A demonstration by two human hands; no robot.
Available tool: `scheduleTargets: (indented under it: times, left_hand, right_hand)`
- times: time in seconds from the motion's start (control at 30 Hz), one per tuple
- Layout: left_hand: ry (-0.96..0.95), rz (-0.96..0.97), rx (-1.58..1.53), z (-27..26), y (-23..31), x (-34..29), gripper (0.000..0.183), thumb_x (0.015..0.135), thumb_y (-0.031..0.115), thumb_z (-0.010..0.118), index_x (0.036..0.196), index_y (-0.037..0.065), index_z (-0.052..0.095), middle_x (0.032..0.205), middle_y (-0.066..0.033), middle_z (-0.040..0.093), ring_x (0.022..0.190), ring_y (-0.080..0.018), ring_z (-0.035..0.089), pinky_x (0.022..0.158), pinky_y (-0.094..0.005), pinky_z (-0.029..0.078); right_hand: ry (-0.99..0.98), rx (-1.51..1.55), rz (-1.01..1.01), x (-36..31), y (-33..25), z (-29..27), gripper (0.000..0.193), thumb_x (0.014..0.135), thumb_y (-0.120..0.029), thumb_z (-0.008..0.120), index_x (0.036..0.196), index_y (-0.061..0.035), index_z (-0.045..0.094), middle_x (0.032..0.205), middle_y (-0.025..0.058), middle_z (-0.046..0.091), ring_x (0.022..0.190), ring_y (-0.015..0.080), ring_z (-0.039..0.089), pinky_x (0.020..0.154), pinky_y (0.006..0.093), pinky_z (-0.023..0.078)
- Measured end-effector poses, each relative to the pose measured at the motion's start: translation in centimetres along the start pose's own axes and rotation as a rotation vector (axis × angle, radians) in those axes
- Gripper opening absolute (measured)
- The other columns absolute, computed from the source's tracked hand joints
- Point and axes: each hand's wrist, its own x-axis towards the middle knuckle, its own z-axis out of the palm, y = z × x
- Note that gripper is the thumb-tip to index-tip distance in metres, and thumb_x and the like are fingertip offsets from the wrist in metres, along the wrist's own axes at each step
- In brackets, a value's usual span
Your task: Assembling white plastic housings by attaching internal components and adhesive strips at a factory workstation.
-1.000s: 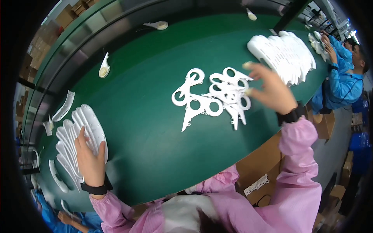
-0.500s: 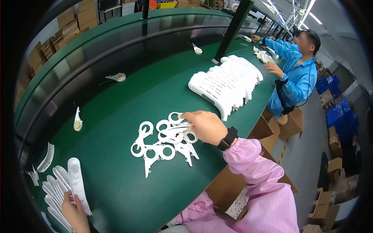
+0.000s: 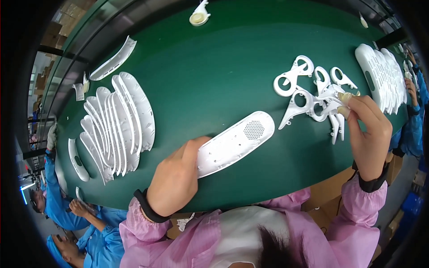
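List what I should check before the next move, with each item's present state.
1. Left hand grips the white perforated-end shell: ok.
2. Shell's inner face is turned up, perforations visible: ok.
3. Shell is apart from the fanned stack of white shells: ok, green tabletop shows between.
4. Right hand pinches a white ringed piece: ok.
5. That piece is lifted clear of the pile: cannot tell, as it overlaps others in this view.
6. The other ringed pieces lie separately: not ok, several overlap.
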Motion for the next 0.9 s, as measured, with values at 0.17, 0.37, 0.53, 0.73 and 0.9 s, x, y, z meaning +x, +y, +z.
scheduleTargets:
  times: [0.17, 0.37, 0.53, 0.73, 0.9]
  left_hand:
    - [0.061, 0.143, -0.036, 1.4, 0.1, -0.4, 0.069, 0.088, 0.035, 0.076, 0.139, 0.0, 0.046, 0.111, -0.0224, 0.061, 0.089, -0.0412, 0.066, 0.075, -0.0451, 0.055]
    - [-0.061, 0.001, 0.013, 1.5, -0.6, -0.7, 0.092, 0.076, 0.046, 0.085, 0.142, 0.0, 0.041, 0.114, -0.0227, 0.062, 0.098, -0.0419, 0.065, 0.081, -0.0448, 0.054]
    - [0.02, 0.013, -0.006, 1.8, -1.1, -1.1, 0.1, 0.074, 0.045, 0.086, 0.148, -0.001, 0.037, 0.111, -0.0225, 0.062, 0.095, -0.0389, 0.066, 0.08, -0.0439, 0.055]
    - [0.125, 0.087, 0.067, 2.5, -1.0, -1.1, 0.101, 0.075, 0.046, 0.082, 0.159, 0.013, 0.035, 0.091, -0.0076, 0.048, 0.071, -0.0236, 0.057, 0.061, -0.0345, 0.056]
    - [0.0, 0.102, 0.201, 2.4, -0.4, -1.2, 0.079, 0.078, 0.045, 0.078, 0.151, 0.03, 0.05, 0.094, -0.0068, 0.043, 0.071, -0.0195, 0.055, 0.057, -0.0307, 0.055]
  right_hand:
    - [-0.103, 0.239, -0.119, -0.5, -5.1, 2.4, 0.025, 0.072, 0.007, 0.075, 0.095, -0.0012, 0.071, 0.091, 0.0091, 0.069, 0.071, 0.0269, 0.066, 0.062, 0.0341, 0.054]
    - [-0.116, 0.234, -0.179, -0.7, -8.0, 7.3, 0.027, 0.067, 0.0, 0.079, 0.092, -0.0058, 0.072, 0.086, 0.0032, 0.067, 0.072, 0.0212, 0.062, 0.058, 0.0326, 0.052]
    - [-0.166, 0.278, -0.131, -0.7, -9.4, 8.4, 0.026, 0.065, 0.0, 0.078, 0.09, -0.0059, 0.071, 0.082, 0.0013, 0.065, 0.07, 0.0216, 0.061, 0.056, 0.0335, 0.051]
    - [-0.305, 0.284, 0.016, -0.2, -10.3, 8.5, 0.025, 0.066, -0.007, 0.08, 0.088, -0.0046, 0.069, 0.076, 0.0035, 0.059, 0.065, 0.0237, 0.057, 0.053, 0.0349, 0.049]
    - [-0.523, 0.521, 0.021, 0.8, -9.1, 7.6, 0.038, 0.064, -0.017, 0.088, 0.091, 0.0, 0.069, 0.088, 0.0092, 0.06, 0.074, 0.0269, 0.058, 0.065, 0.0362, 0.05]
